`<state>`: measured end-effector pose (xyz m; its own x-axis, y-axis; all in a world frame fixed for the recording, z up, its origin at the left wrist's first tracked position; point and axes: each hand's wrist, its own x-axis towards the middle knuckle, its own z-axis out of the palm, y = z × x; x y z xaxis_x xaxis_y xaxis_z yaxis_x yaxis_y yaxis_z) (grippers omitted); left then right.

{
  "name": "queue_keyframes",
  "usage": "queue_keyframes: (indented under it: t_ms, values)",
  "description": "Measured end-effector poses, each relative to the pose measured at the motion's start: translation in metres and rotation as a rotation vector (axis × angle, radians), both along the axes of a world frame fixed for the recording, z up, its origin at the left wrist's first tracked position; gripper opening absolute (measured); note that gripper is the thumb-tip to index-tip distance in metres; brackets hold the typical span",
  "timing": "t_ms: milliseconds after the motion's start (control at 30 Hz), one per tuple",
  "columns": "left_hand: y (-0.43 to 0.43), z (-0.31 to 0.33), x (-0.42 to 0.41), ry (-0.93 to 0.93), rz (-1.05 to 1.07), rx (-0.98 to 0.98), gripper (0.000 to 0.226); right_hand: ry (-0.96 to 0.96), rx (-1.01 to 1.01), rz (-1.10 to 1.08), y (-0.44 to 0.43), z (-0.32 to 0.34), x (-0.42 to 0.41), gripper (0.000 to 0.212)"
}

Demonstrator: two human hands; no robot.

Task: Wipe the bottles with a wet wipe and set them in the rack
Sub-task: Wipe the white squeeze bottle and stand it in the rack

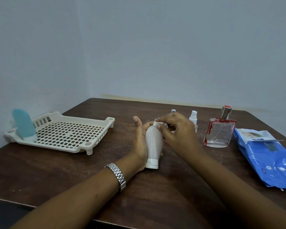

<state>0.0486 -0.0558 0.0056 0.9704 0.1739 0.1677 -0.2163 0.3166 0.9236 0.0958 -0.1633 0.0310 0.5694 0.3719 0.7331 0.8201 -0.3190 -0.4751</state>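
Brown surface (155, 192), grey wall. Rack (76, 148) holding teal bottle (24, 124) at 9 o'clock; perfume bottle (219, 134) and wipes pack (269, 159) at 3. Centre: left hand (139, 144) grips white bottle (153, 142); right hand (178, 132) pinches wet wipe (160, 124) on its far end.

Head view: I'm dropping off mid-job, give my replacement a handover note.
Left hand holds the white plastic squeeze bottle, cap toward the person. Right hand pinches a white wet wipe at its far end.
Done: pale blue tube bottle stands in the cream perforated plastic rack.
Left: finish and rack the white one; then the red-trimmed clear glass perfume bottle, small white spray bottle and small silver-capped bottle, standing near the blue wipe pack.
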Motion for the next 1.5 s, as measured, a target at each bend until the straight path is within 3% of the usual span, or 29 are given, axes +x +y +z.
queue_keyframes:
  t_ms: [133, 333, 433, 600, 700, 967, 1133, 1267, 1367, 1500]
  values:
    - [0.001, -0.003, 0.004, -0.023, 0.046, -0.042, 0.085, -0.052, -0.056, 0.05, -0.005, -0.009, -0.007, 0.016]
    - [0.003, -0.003, 0.006, -0.022, 0.058, 0.01, 0.086, -0.162, -0.354, 0.183, -0.027, -0.017, -0.027, 0.02]
    - [0.001, -0.003, 0.006, -0.079, 0.076, 0.042, 0.088, -0.208, -0.32, 0.134, -0.022, -0.011, -0.016, 0.019]
    - [0.001, -0.005, 0.005, -0.1, 0.033, 0.078, 0.112, -0.147, -0.063, -0.001, -0.002, 0.005, 0.004, 0.014]
    - [0.001, -0.005, 0.005, -0.165, -0.028, 0.047, 0.1, -0.174, -0.032, 0.008, 0.0, -0.002, 0.002, 0.014]
    - [0.013, -0.003, 0.007, -0.127, 0.054, 0.087, 0.102, -0.142, -0.314, 0.223, -0.007, -0.024, -0.03, 0.019]
    - [0.014, 0.0, 0.003, -0.107, -0.06, 0.094, 0.102, -0.195, -0.167, 0.083, -0.008, -0.018, -0.014, 0.016]
    - [0.009, 0.001, -0.002, -0.085, -0.141, 0.165, 0.081, -0.185, 0.009, -0.053, -0.006, -0.012, -0.003, 0.013]
    - [0.005, 0.0, -0.005, -0.114, -0.123, 0.203, 0.073, -0.092, 0.108, -0.034, -0.002, -0.011, 0.0, 0.015]
    - [0.003, -0.001, -0.005, -0.163, -0.124, 0.211, 0.097, -0.013, 0.163, -0.002, 0.002, -0.013, -0.004, 0.019]
